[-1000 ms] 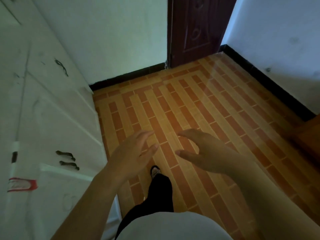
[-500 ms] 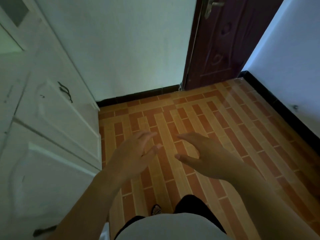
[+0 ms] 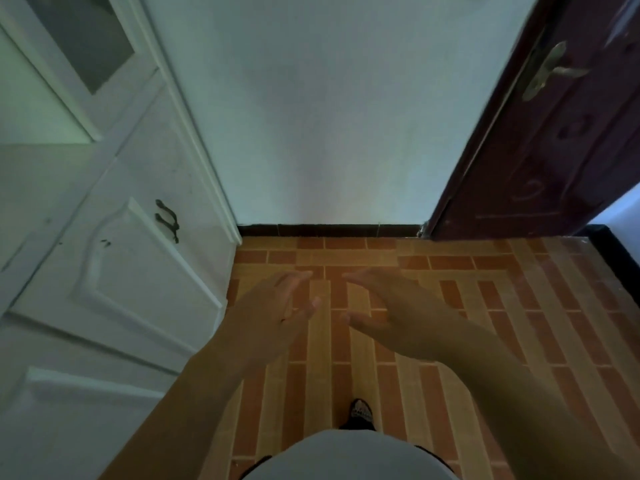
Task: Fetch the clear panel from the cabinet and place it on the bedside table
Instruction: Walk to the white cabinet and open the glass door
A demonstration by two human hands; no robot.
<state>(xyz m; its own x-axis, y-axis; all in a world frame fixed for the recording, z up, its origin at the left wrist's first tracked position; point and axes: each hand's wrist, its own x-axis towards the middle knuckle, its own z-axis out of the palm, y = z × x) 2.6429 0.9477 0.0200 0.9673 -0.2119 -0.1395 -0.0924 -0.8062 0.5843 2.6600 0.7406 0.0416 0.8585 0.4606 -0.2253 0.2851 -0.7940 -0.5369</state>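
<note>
The white cabinet (image 3: 131, 271) fills the left side, its lower doors closed, with a pair of dark handles (image 3: 167, 220). An upper door with a frosted pane (image 3: 81, 39) rises above them. My left hand (image 3: 277, 313) and my right hand (image 3: 384, 306) hover side by side over the tiled floor, palms facing each other, fingers apart, nothing in either. The left hand is just right of the cabinet front without touching it. I see no clear panel. The bedside table is out of view.
A pale wall (image 3: 329, 116) with a dark skirting closes the space ahead. A dark red door (image 3: 554, 150) with a brass lever handle (image 3: 550, 72) stands at the right. Orange brick-pattern tiles (image 3: 485, 323) show a faint sheen below the door. My foot (image 3: 360, 412) is on the floor.
My view has tilted up and turned left, bringing the upper cabinet door and the door handle into sight. Both hands keep the same open pose in front of me.
</note>
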